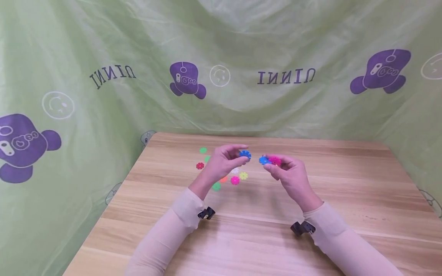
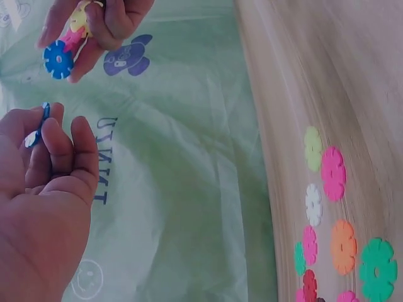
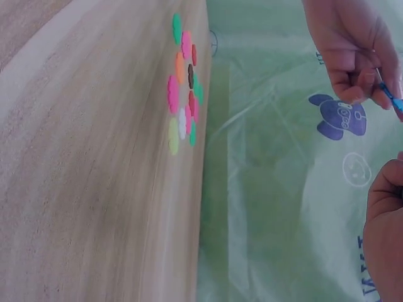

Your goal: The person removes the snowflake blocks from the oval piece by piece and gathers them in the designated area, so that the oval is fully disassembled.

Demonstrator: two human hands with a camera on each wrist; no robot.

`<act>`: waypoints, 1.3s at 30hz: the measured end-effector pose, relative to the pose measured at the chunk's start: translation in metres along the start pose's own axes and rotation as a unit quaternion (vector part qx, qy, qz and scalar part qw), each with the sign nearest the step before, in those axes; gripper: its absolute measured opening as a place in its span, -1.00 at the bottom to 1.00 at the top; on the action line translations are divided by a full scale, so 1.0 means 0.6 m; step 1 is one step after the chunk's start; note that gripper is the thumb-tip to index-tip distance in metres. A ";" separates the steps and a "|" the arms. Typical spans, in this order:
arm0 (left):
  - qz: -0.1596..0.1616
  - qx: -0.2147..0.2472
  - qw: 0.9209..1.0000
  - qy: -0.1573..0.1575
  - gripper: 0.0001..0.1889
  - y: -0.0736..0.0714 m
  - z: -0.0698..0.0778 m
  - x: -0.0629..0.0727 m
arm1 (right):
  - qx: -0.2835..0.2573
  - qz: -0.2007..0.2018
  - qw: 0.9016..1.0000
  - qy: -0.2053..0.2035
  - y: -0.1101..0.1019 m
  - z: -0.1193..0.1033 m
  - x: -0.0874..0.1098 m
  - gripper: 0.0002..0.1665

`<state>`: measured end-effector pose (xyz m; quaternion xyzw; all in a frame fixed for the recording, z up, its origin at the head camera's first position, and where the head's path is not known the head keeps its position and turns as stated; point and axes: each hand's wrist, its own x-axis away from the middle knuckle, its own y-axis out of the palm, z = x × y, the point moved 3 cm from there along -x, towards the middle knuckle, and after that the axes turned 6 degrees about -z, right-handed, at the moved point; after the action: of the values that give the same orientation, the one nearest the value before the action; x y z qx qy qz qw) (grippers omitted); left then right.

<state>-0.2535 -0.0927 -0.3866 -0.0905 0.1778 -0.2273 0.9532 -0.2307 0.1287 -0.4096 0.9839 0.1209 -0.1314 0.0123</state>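
Between the thumb and fingers of my left hand [image 1: 222, 163] is a blue notched plastic disc [image 1: 245, 154], raised above the table. My right hand [image 1: 291, 174] pinches a small chain of such discs. At the chain's free end is a blue disc [image 2: 58, 60], joined to a pink disc [image 2: 73, 39], with a yellow disc [image 2: 80, 20] among the right fingers in the left wrist view. A short gap separates the two blue discs. In the right wrist view the right hand is mostly cut off at the edge, and the chain is hidden.
Loose notched discs lie on the wooden table [image 1: 345, 184] below and left of the hands, among them a pink one [image 1: 235, 180], a yellow one [image 1: 243, 175], a red one [image 1: 200, 165] and a green one [image 1: 216, 186]. A green printed curtain [image 1: 238, 107] hangs behind the table.
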 end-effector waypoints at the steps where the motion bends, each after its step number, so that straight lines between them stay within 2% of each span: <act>1: 0.000 -0.006 1.000 -0.004 -0.64 -0.003 -0.002 -0.001 | -0.003 0.001 1.000 -0.001 -0.001 0.000 0.000 -0.60; 6: -0.006 -0.038 0.998 -0.040 -0.66 -0.014 -0.017 -0.008 | -0.013 -0.002 1.000 -0.008 0.000 0.002 -0.001 -0.61; 11: -0.025 -0.082 0.991 -0.103 -0.72 -0.035 -0.053 -0.010 | -0.026 -0.006 1.000 -0.014 0.000 0.003 -0.001 -0.62; 15: -0.021 -0.139 0.978 -0.155 -0.70 -0.058 -0.094 -0.007 | -0.031 -0.013 0.999 -0.014 0.000 0.007 0.000 -0.63; 18: -0.014 -0.192 0.962 -0.192 -0.71 -0.076 -0.124 -0.002 | -0.032 -0.018 0.999 -0.012 0.001 0.010 0.001 -0.63; 21: -0.021 -0.227 0.948 -0.223 -0.74 -0.088 -0.144 0.003 | -0.032 -0.020 0.999 -0.010 0.001 0.012 0.001 -0.63; 23: -0.030 -0.235 0.942 -0.239 -0.76 -0.092 -0.152 0.005 | -0.029 -0.018 0.999 -0.008 0.000 0.013 0.002 -0.63; 26: -0.039 -0.234 0.938 -0.254 -0.74 -0.096 -0.158 0.007 | -0.026 -0.016 1.000 -0.004 -0.002 0.014 0.002 -0.62; 33: -0.029 -0.203 0.931 -0.302 -0.68 -0.105 -0.166 0.013 | -0.018 -0.021 1.000 -0.008 -0.002 0.013 0.005 -0.62; 39: -0.030 -0.205 0.926 -0.315 -0.70 -0.105 -0.169 0.015 | -0.005 -0.022 1.000 -0.012 -0.002 0.013 0.006 -0.62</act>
<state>-0.3097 -0.1618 -0.4663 -0.3565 -0.0920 -0.1738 0.9134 -0.2297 0.1305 -0.4184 0.9793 0.1427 -0.1425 0.0159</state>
